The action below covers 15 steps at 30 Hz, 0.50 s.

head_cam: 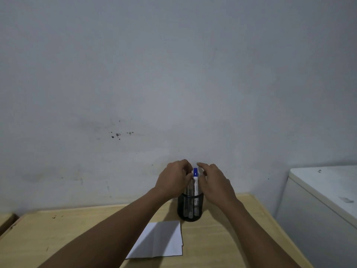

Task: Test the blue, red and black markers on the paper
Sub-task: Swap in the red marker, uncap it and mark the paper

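**Both hands at the marker cup**

A black mesh pen cup (190, 207) stands on a light wooden table (222, 238) just right of centre in the lower part of the frame, close to the pale grey wall (173, 74) behind it. Several markers stand upright inside it. The blue marker (195, 180) rises highest, its blue cap clear above the rim and its white barrel running down into the mesh. The other markers beside it show only as pale barrels; a sliver of red shows by the left fingers, but which of them is the red marker and which the black cannot be told from this view.

The left hand (172, 180) reaches in from the lower left, its fingers curled over the marker tops at the left side of the blue cap. Whether it actually grips one of them cannot be told, since the fingertips hide the contact. The right hand (214, 182) comes in from the lower right, fingers loosely spread and half open, thumb side near the blue marker's barrel; it seems to hold nothing.

A creased white sheet of paper (160, 240) lies flat on the table just in front of the cup, slightly to its left, partly covered by the left forearm. A white cabinet (318, 190) sits at the right edge of the frame.
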Each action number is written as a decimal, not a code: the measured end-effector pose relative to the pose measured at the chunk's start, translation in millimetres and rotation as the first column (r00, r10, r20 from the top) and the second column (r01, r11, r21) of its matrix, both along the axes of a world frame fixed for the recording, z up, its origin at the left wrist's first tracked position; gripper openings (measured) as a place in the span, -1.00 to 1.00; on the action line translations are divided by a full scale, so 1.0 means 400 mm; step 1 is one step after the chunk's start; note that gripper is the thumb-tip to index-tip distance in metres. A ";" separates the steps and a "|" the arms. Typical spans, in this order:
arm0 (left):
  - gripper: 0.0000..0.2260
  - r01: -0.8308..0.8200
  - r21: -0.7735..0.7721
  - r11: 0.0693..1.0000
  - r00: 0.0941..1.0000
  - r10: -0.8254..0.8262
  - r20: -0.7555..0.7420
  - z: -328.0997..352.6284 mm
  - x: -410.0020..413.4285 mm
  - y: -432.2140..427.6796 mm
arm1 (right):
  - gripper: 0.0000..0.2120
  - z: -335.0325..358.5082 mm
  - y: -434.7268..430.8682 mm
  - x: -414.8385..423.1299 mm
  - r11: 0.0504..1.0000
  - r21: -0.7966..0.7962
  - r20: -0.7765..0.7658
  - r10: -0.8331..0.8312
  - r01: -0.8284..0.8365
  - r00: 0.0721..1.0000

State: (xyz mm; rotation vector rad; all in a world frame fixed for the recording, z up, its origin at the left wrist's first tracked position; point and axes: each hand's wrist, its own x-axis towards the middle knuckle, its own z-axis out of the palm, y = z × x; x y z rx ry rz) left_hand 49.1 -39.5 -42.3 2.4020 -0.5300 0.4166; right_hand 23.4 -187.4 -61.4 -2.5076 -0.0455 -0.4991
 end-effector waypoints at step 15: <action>-0.87 -0.101 -0.850 0.516 0.986 -0.060 -0.154 0.277 -0.205 0.238 | -0.78 0.229 0.123 -0.178 0.509 0.820 0.169 0.221 -0.261 0.960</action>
